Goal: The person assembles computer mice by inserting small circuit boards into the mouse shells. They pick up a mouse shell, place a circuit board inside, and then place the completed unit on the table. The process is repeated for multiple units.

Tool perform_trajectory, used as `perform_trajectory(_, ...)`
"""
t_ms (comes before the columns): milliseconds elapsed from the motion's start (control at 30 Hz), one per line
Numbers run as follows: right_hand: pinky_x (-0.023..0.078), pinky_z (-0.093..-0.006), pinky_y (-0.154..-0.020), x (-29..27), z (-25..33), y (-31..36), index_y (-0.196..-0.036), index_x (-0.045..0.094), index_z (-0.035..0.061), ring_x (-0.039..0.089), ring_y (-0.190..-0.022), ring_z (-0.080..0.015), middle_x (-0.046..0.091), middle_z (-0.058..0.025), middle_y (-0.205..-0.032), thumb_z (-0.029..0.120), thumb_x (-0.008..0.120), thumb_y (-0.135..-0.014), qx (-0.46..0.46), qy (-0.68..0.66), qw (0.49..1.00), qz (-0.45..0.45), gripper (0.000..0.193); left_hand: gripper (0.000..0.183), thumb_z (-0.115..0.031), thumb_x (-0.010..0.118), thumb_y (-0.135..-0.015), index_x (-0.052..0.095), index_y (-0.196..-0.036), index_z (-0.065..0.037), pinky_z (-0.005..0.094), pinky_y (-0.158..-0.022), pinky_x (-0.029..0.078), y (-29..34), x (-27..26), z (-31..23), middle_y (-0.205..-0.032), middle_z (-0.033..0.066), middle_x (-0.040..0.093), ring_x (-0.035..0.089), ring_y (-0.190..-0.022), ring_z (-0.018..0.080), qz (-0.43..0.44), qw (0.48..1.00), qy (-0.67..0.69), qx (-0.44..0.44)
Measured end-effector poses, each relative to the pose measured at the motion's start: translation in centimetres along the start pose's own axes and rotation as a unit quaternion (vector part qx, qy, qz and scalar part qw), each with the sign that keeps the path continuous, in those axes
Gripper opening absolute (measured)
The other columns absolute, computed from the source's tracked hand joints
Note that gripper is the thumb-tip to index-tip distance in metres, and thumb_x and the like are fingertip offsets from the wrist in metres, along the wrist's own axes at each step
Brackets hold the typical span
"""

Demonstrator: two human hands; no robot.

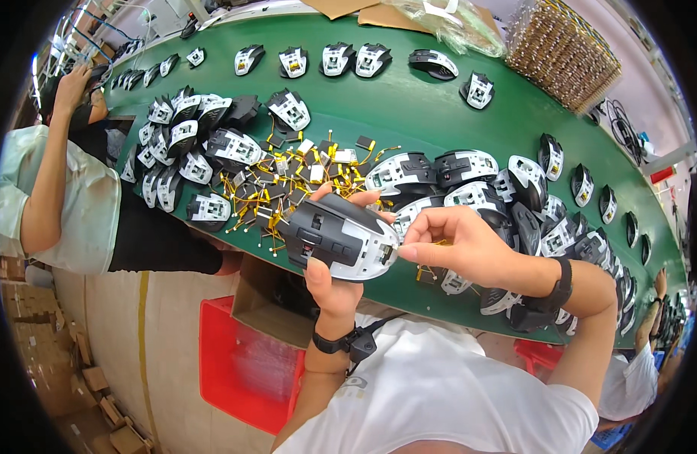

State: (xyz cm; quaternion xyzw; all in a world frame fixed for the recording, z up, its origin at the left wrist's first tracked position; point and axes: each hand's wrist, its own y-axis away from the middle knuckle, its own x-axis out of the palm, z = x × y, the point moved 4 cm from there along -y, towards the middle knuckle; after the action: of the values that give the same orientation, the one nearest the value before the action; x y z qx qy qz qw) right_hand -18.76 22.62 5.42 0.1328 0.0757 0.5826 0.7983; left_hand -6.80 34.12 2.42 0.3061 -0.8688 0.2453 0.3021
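Note:
My left hand (335, 293) grips a black and white computer mouse body (341, 240) from beneath, its open-worked side facing up. At the white end of that body, my right hand (463, 246) has thumb and forefinger pinched together. What lies between those fingertips is too small to make out. Beyond the held mouse spreads a pile of small battery packs (316, 174) with yellow tape and thin leads. More mouse bodies (400, 174) are heaped right behind my right hand.
Another heap of mouse bodies (171, 140) sits at left on the green table (379, 98), with a spaced row along the far side. A woven stack (562, 53) stands far right. Below the edge are a carton (269, 303) and red bin (220, 363). A co-worker (61, 197) stands left, another right.

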Motion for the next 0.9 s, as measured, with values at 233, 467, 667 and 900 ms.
perform_trajectory(233,0.039,-0.0222,-0.053,0.0,0.5,0.7,-0.087,0.066,0.0010,0.046,-0.059,-0.0026,0.054,0.0055,-0.065,0.019,0.069,-0.089,-0.055,0.060,0.996,-0.024,0.018,0.107,-0.068,0.069,-0.076,0.024,-0.147,-0.003,0.0451,-0.088,0.054,0.4,0.7,-0.1,-0.128,0.0290,0.053,0.064,-0.104,0.0371,-0.007,0.999,-0.033,0.021)
perform_trajectory(467,0.040,-0.0229,-0.055,0.0,0.9,0.7,-0.083,0.064,0.0002,0.047,-0.059,-0.0033,0.054,0.0050,-0.064,0.015,0.068,-0.086,-0.078,0.123,0.988,-0.041,0.016,0.105,-0.069,0.068,-0.077,0.024,-0.147,-0.004,0.0455,-0.087,0.054,0.7,1.4,0.3,-0.128,0.0285,0.053,0.063,-0.105,0.0356,-0.009,0.997,-0.065,0.045)
perform_trajectory(667,0.044,-0.0212,-0.059,0.2,0.9,0.7,-0.086,0.064,0.0010,0.056,-0.065,-0.0038,0.062,0.0018,-0.072,0.015,0.068,-0.089,0.010,0.031,0.999,-0.016,0.015,0.105,-0.072,0.063,-0.078,0.024,-0.147,-0.005,0.0457,-0.087,0.053,0.9,1.6,0.4,-0.125,0.0276,0.053,0.063,-0.102,0.0353,-0.008,0.992,-0.111,0.067)
perform_trajectory(900,0.045,-0.0212,-0.060,0.5,0.6,0.7,-0.086,0.063,0.0007,0.057,-0.069,-0.0042,0.063,0.0010,-0.077,0.017,0.067,-0.089,0.036,-0.007,0.999,-0.021,0.017,0.099,-0.071,0.056,-0.081,0.024,-0.147,-0.005,0.0484,-0.088,0.051,1.1,1.7,0.7,-0.121,0.0271,0.054,0.063,-0.099,0.0380,-0.002,0.983,-0.145,0.109)
